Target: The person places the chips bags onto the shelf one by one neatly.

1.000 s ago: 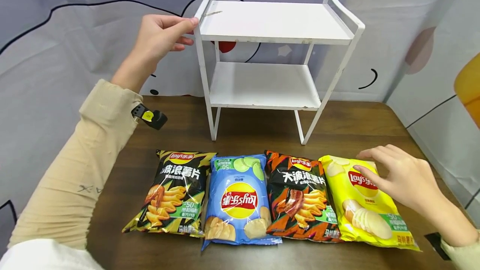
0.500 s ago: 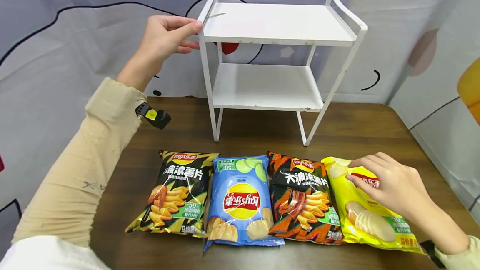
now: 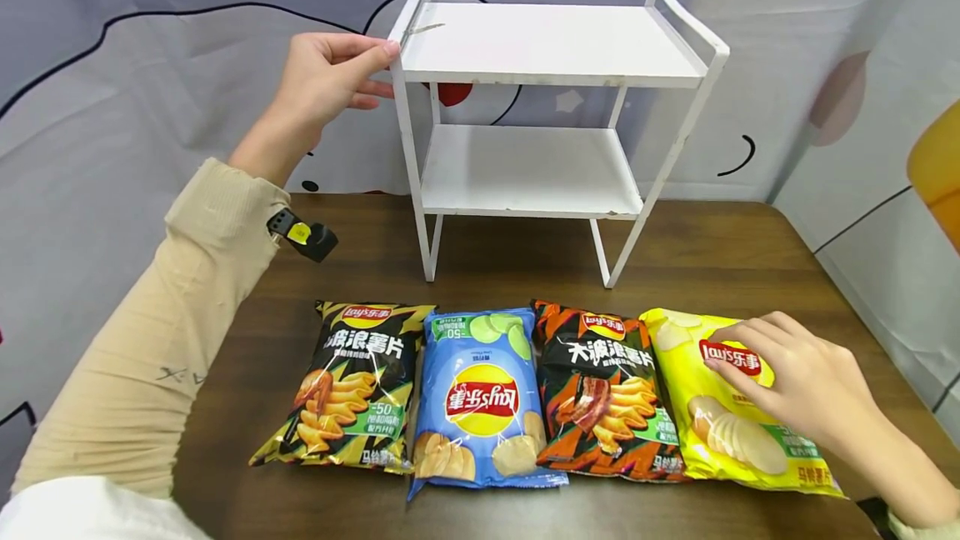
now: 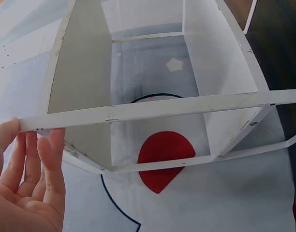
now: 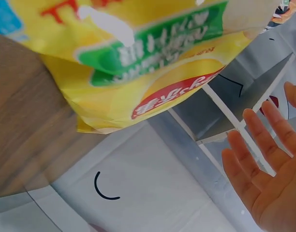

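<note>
My left hand pinches the front left upright of a white two-tier shelf at its top corner. In the left wrist view, thumb and fingertips sit on either side of the white bar. My right hand is over the yellow Lay's chip bag, fingers loosely bent and holding nothing. In the right wrist view its fingers stand apart from that bag. Left of it in the same row lie a black-and-orange chip bag, a blue one and a black-and-gold one.
The shelf stands on a brown wooden table, behind the row of bags. A grey patterned cloth hangs at the back and sides. Something orange-yellow juts in at the right edge.
My right hand has lowered slightly toward the near side over the yellow chip bag. My left hand keeps its hold on the shelf, and the bags lie where they were.
</note>
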A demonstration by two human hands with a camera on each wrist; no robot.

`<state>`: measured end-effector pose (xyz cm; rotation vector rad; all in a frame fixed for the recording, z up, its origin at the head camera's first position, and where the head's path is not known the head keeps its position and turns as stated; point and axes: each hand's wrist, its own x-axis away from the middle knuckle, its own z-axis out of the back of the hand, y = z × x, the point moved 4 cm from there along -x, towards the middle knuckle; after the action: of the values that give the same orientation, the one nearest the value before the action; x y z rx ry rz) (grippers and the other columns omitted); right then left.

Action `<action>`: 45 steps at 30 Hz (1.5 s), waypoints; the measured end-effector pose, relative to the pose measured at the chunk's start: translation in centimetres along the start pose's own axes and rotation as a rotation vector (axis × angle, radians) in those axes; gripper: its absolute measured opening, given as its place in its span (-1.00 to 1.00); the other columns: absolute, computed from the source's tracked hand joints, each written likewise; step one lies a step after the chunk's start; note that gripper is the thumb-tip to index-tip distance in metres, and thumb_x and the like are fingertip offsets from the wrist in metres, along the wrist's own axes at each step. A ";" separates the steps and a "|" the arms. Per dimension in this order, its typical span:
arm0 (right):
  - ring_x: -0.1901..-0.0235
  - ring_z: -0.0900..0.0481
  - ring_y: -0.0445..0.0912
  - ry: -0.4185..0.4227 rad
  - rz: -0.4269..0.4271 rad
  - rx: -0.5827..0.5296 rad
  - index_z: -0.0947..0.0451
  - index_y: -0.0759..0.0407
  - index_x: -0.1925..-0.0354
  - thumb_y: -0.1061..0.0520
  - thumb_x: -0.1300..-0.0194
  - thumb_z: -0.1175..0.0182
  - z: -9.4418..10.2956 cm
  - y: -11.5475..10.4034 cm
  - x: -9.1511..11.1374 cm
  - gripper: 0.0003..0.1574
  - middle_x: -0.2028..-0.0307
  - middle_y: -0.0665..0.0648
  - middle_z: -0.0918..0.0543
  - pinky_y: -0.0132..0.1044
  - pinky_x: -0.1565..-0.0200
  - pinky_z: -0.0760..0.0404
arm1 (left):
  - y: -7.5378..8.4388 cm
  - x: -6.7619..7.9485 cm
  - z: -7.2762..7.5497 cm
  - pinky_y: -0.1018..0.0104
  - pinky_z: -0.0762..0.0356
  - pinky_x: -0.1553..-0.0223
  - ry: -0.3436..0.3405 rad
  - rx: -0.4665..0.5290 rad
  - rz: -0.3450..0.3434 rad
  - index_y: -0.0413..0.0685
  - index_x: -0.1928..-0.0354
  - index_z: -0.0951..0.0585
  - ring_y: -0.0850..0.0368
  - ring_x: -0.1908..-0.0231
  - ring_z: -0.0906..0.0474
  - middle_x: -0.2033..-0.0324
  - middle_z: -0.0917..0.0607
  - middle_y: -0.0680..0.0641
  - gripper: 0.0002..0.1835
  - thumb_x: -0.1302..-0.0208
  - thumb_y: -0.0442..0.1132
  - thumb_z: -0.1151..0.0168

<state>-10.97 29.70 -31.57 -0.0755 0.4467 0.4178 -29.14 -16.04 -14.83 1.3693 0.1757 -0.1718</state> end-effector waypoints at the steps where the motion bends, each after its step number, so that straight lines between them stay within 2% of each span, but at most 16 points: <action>1: 0.25 -0.51 -0.17 0.002 0.006 -0.003 -0.63 -0.17 0.23 -0.13 0.07 -0.45 0.0 0.0 0.2 -0.63 0.27 -0.04 -0.65 -0.43 0.71 -0.24 | 0.0 0.0 0.0 0.52 -0.64 0.44 0.001 0.000 -0.004 -0.20 0.02 -0.65 0.28 0.48 -0.72 0.26 -0.71 0.06 -0.59 -0.17 -0.08 -0.37; 4: 0.20 -0.51 -0.19 0.020 0.046 -0.006 -0.65 -0.17 0.17 -0.11 0.12 -0.47 -0.1 0.0 0.7 -0.55 0.24 -0.06 -0.66 -0.39 0.71 -0.31 | -0.1 0.0 0.0 0.52 -0.62 0.47 0.004 0.002 -0.014 -0.19 0.02 -0.65 0.28 0.48 -0.72 0.26 -0.72 0.06 -0.59 -0.17 -0.08 -0.38; 6: 0.15 -0.51 -0.18 0.032 0.077 -0.004 -0.65 -0.17 0.11 -0.11 0.13 -0.46 -0.1 0.0 1.0 -0.49 0.21 -0.07 -0.67 -0.28 0.64 -0.45 | -0.1 0.0 0.1 0.51 -0.60 0.48 0.007 -0.001 -0.020 -0.18 0.03 -0.66 0.29 0.48 -0.72 0.27 -0.72 0.07 -0.60 -0.17 -0.07 -0.38; 8: 0.09 -0.52 -0.14 0.048 0.102 -0.007 -0.64 -0.14 0.05 -0.13 0.09 -0.43 -0.1 0.0 1.3 -0.45 0.18 -0.06 -0.68 -0.17 0.46 -0.54 | -0.1 0.0 0.1 0.50 -0.59 0.48 0.009 -0.007 -0.024 -0.16 0.03 -0.67 0.29 0.47 -0.72 0.27 -0.73 0.08 -0.60 -0.17 -0.06 -0.38; 10: 0.03 -0.51 -0.09 0.058 0.116 -0.019 -0.62 -0.11 -0.02 -0.21 0.01 -0.37 -0.2 -0.1 1.8 -0.42 0.12 -0.04 -0.68 -0.09 0.25 -0.53 | -0.1 0.1 0.2 0.50 -0.58 0.48 0.013 -0.013 -0.025 -0.15 0.04 -0.67 0.29 0.47 -0.71 0.26 -0.73 0.08 -0.60 -0.17 -0.05 -0.38; 12: -0.02 -0.48 -0.04 0.077 0.120 -0.045 -0.60 -0.08 -0.08 -0.35 -0.14 -0.23 -0.2 -0.2 2.2 -0.37 0.07 0.00 -0.68 -0.25 -0.05 -0.49 | -0.1 0.1 0.2 0.49 -0.57 0.48 0.015 -0.019 -0.024 -0.13 0.04 -0.67 0.30 0.46 -0.71 0.26 -0.73 0.09 -0.61 -0.16 -0.04 -0.38; 15: -0.07 -0.44 -0.02 0.096 0.126 -0.083 -0.56 -0.05 -0.15 -0.48 -0.26 -0.01 -0.2 -0.3 2.8 -0.25 -0.01 0.02 -0.65 -0.52 -0.35 -0.16 | -0.2 0.2 0.3 0.48 -0.52 0.49 0.021 -0.031 -0.028 -0.11 0.04 -0.68 0.31 0.45 -0.71 0.25 -0.72 0.10 -0.62 -0.18 -0.04 -0.37; 17: -0.14 -0.41 -0.06 0.089 0.124 -0.097 -0.52 -0.05 -0.20 -0.50 -0.30 0.09 -0.4 -0.4 3.4 -0.20 -0.07 0.04 -0.62 -0.71 -0.35 0.15 | -0.2 0.3 0.4 0.47 -0.49 0.51 0.026 -0.035 -0.032 -0.09 0.05 -0.68 0.31 0.45 -0.71 0.26 -0.72 0.11 -0.63 -0.18 -0.03 -0.37; 20: -0.27 -0.32 -0.14 0.079 0.136 -0.114 -0.48 0.01 -0.24 -0.47 -0.33 0.09 -0.8 -0.6 4.7 -0.19 -0.15 0.09 -0.56 -0.64 -0.40 0.15 | -0.3 0.4 0.3 0.47 -0.47 0.52 0.028 -0.029 -0.034 -0.08 0.06 -0.69 0.30 0.45 -0.71 0.27 -0.72 0.12 -0.64 -0.17 -0.04 -0.37; 24: -0.40 -0.16 -0.22 0.116 0.179 -0.139 -0.52 0.15 -0.18 -0.44 -0.38 0.15 -1.7 -1.1 7.0 -0.17 -0.18 0.18 -0.52 -0.52 -0.45 0.11 | -0.4 0.6 0.2 0.47 -0.46 0.54 0.028 -0.018 -0.031 -0.07 0.08 -0.70 0.29 0.45 -0.71 0.31 -0.72 0.14 -0.66 -0.17 -0.04 -0.38; 29: -0.46 0.05 -0.30 0.111 0.182 -0.122 -0.52 0.11 -0.18 -0.49 -0.34 0.16 -2.3 -1.6 9.0 -0.13 -0.34 -0.01 -0.38 -0.48 -0.45 0.18 | -0.5 0.8 0.2 0.47 -0.46 0.54 0.035 -0.012 -0.026 -0.07 0.08 -0.70 0.28 0.45 -0.71 0.34 -0.72 0.16 -0.66 -0.17 -0.06 -0.38; 33: -0.48 0.09 -0.26 0.112 0.215 -0.085 -0.48 0.06 -0.22 -0.54 -0.29 0.13 -2.7 -2.1 9.6 -0.10 -0.39 -0.08 -0.29 -0.36 -0.50 0.18 | -0.5 0.9 0.2 0.47 -0.46 0.54 0.039 -0.006 -0.032 -0.08 0.07 -0.70 0.28 0.44 -0.71 0.33 -0.72 0.16 -0.67 -0.17 -0.07 -0.38; 37: -0.49 0.07 -0.21 0.099 0.217 -0.060 -0.49 0.08 -0.21 -0.58 -0.23 0.11 -3.1 -2.1 9.9 -0.04 -0.33 0.04 -0.41 -0.27 -0.53 0.20 | -0.5 0.9 0.1 0.47 -0.46 0.54 0.036 -0.005 -0.032 -0.08 0.07 -0.70 0.28 0.44 -0.71 0.31 -0.72 0.15 -0.66 -0.18 -0.06 -0.37; 40: -0.50 0.05 -0.14 0.069 0.210 -0.052 -0.48 0.09 -0.22 -0.60 -0.22 0.12 -3.4 -2.0 10.2 -0.01 -0.34 0.07 -0.40 -0.25 -0.53 0.25 | -0.5 0.9 -0.1 0.47 -0.46 0.54 0.034 -0.003 -0.030 -0.09 0.06 -0.70 0.29 0.45 -0.70 0.31 -0.72 0.15 -0.66 -0.18 -0.06 -0.37; 45: -0.52 0.10 -0.07 0.048 0.214 -0.037 -0.40 0.07 -0.29 -0.59 -0.25 0.18 -4.0 -1.6 10.6 0.00 -0.48 -0.11 -0.08 -0.26 -0.52 0.34 | -0.5 0.8 -0.3 0.47 -0.48 0.55 0.028 0.009 -0.041 -0.10 0.06 -0.70 0.27 0.45 -0.70 0.32 -0.72 0.15 -0.66 -0.18 -0.08 -0.37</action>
<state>-3.24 31.62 -39.80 -0.0742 0.4967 0.6356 -28.48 -15.83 -15.59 1.3782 0.2266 -0.1875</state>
